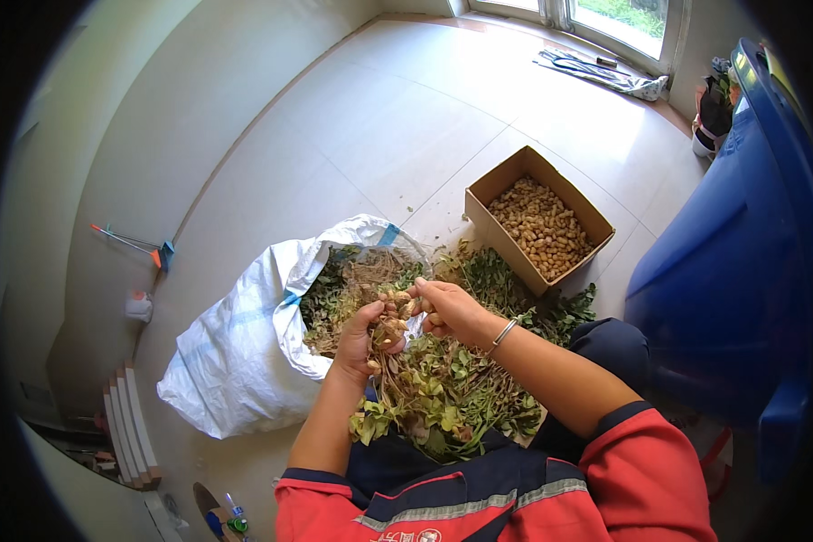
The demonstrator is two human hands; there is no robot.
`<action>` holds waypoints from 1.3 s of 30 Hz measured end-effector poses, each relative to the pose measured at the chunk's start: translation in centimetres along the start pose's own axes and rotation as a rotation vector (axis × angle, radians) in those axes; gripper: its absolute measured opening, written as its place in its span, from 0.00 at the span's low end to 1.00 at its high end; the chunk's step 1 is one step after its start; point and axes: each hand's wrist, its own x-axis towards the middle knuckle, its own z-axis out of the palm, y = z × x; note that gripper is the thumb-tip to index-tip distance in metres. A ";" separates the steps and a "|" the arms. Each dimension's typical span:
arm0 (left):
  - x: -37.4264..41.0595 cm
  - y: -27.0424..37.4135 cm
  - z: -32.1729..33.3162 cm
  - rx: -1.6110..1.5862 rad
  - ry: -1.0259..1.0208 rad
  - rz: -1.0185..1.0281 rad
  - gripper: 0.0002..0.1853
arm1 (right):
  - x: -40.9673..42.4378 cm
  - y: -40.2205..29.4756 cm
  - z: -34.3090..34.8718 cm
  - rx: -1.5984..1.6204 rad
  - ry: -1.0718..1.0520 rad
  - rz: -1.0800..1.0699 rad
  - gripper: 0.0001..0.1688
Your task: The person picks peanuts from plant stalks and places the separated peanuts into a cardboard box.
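My left hand is closed around the stems of a peanut plant, with a cluster of peanuts at its root end. Fingers of my right hand touch that cluster from the right, and several peanuts sit in their curl. Leafy peanut plants lie under both hands and across the lap. Left of them, an open white woven sack holds stripped-looking roots and leaves. A cardboard box beyond my right hand contains many loose peanuts.
More leafy plants lie on the floor against the box. A large blue plastic bin stands at the right. At the far left are a dustpan and stacked white boards. A folded cloth lies by the glass door.
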 end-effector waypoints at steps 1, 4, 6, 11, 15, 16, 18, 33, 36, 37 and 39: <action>0.0 0.0 0.2 -0.001 -0.002 -0.018 0.13 | 0.0 0.1 0.0 0.027 -0.035 0.025 0.24; 0.3 -0.2 -0.2 0.008 0.034 0.014 0.15 | -0.3 -0.1 0.3 0.181 -0.110 0.110 0.21; 0.3 0.2 1.2 0.061 0.095 0.038 0.14 | -0.7 -0.7 0.5 0.130 -0.169 0.062 0.17; 0.3 -0.1 0.3 0.054 0.126 0.081 0.11 | -0.8 -0.7 1.1 -0.011 -0.074 -0.091 0.11; 0.7 -1.6 1.5 0.129 0.266 0.120 0.10 | 2.0 -0.7 -1.6 -0.168 0.490 -0.244 0.10; 0.6 -1.1 1.1 0.111 0.202 0.124 0.11 | 2.0 -1.6 -2.5 -0.039 0.456 -0.309 0.10; 0.4 -0.3 0.1 0.041 0.136 0.129 0.12 | 1.2 -3.4 -2.6 0.137 0.277 -0.393 0.09; 0.4 -0.1 0.1 -0.094 -0.019 0.166 0.12 | -0.2 0.6 1.5 -0.278 0.248 -0.524 0.08; 0.7 -0.2 0.0 0.013 0.136 0.183 0.12 | -1.9 -0.6 2.7 -0.761 0.193 -0.757 0.07; 0.7 -0.4 0.4 0.063 0.198 0.191 0.12 | -2.4 -0.6 3.0 -0.980 0.204 -0.818 0.08; 0.7 -0.9 1.5 0.167 0.320 0.200 0.12 | -1.9 0.5 2.7 -1.114 0.224 -0.790 0.12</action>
